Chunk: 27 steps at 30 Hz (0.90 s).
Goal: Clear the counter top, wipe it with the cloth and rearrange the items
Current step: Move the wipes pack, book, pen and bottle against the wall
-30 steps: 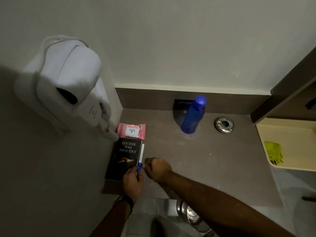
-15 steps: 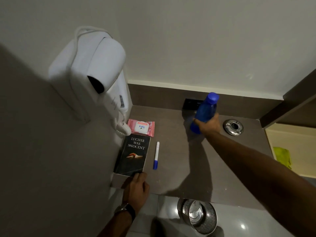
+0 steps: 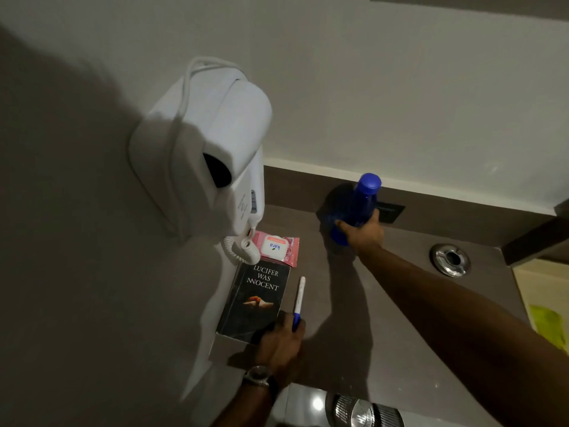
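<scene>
My right hand (image 3: 363, 235) reaches to the back of the brown counter top (image 3: 391, 328) and grips the lower body of an upright blue bottle (image 3: 365, 198). At the left edge lies a black book (image 3: 255, 300), with a white pen (image 3: 299, 292) beside it, blue cap toward me. My left hand (image 3: 280, 343) rests at the book's near right corner, fingers touching the pen's cap; whether it grips anything is unclear. A pink wipes pack (image 3: 277, 248) lies behind the book. A yellow-green cloth (image 3: 551, 326) lies at the far right.
A white wall-mounted hair dryer (image 3: 209, 155) with a coiled cord hangs over the counter's left end. A metal-ringed hole (image 3: 450, 259) sits at the back right, a dark socket (image 3: 390, 211) on the backsplash. A beige basin (image 3: 529, 285) holds the cloth. A steel bin (image 3: 363, 411) stands below.
My right hand left the pen, reached back and took the blue bottle, which now stands further left. My left hand shifted from the book's near edge to the pen's cap.
</scene>
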Each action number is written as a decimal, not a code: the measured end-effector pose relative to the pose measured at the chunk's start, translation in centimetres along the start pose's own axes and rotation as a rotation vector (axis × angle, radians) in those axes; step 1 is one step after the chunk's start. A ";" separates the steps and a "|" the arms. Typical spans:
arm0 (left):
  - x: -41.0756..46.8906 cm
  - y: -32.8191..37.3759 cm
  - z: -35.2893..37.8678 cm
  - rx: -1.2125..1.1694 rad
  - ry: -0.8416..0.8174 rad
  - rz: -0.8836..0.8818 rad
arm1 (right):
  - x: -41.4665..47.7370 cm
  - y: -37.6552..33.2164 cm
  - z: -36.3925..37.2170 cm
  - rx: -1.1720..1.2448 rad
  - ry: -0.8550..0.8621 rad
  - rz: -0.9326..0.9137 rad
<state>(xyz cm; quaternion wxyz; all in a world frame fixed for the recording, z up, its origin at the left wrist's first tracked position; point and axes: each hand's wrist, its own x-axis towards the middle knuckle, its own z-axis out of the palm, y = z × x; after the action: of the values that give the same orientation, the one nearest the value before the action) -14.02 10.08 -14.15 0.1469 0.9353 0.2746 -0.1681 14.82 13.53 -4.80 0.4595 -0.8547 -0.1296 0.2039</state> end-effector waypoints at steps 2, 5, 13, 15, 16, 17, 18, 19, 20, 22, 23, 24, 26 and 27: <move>-0.2 -0.6 1.2 0.016 0.130 0.033 | 0.0 -1.2 2.2 -0.006 -0.029 -0.030; -0.8 -1.3 2.6 -0.034 0.178 0.017 | -0.5 -2.9 5.7 -0.008 -0.097 -0.065; 0.0 0.5 -0.1 -0.195 0.097 -0.351 | -2.0 -6.5 12.6 0.004 -0.267 -0.115; -0.3 0.8 -0.2 -0.184 0.121 -0.351 | -2.5 -7.0 13.3 -0.002 -0.295 -0.102; -0.7 0.8 -0.3 -0.207 0.142 -0.336 | -2.7 -7.1 13.3 0.001 -0.313 -0.092; -1.1 0.6 -0.7 -0.218 0.163 -0.331 | -3.0 -7.1 13.1 0.009 -0.330 -0.085; -1.7 0.4 -1.4 -0.246 0.177 -0.327 | -3.4 -6.8 12.6 0.026 -0.344 -0.077; -2.1 0.1 -1.6 -0.217 0.199 -0.298 | -4.1 -6.3 11.9 0.058 -0.352 -0.071; -2.2 0.0 -1.6 -0.207 0.194 -0.257 | -5.0 -5.4 10.9 0.116 -0.351 -0.053; -2.4 0.1 -2.5 -0.226 0.134 -0.223 | -7.5 -2.9 8.5 0.260 -0.325 0.021; -2.3 0.3 -2.6 -0.184 0.119 -0.217 | -9.0 -1.3 6.9 0.282 -0.301 0.038; -2.0 0.3 -2.6 -0.155 0.152 -0.216 | -10.1 0.4 5.2 0.259 -0.252 0.029; -1.6 0.6 -2.6 -0.146 0.221 -0.194 | -11.1 4.3 1.1 0.049 -0.131 -0.038; -1.7 0.9 -2.8 -0.121 0.226 -0.187 | -11.0 6.1 -1.2 -0.059 -0.071 -0.048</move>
<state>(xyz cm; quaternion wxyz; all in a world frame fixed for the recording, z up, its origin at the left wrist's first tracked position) -14.16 9.57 -10.83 0.1550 0.9080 0.3849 -0.0576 5.94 4.81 -6.82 0.4340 -0.8568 -0.1722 0.2189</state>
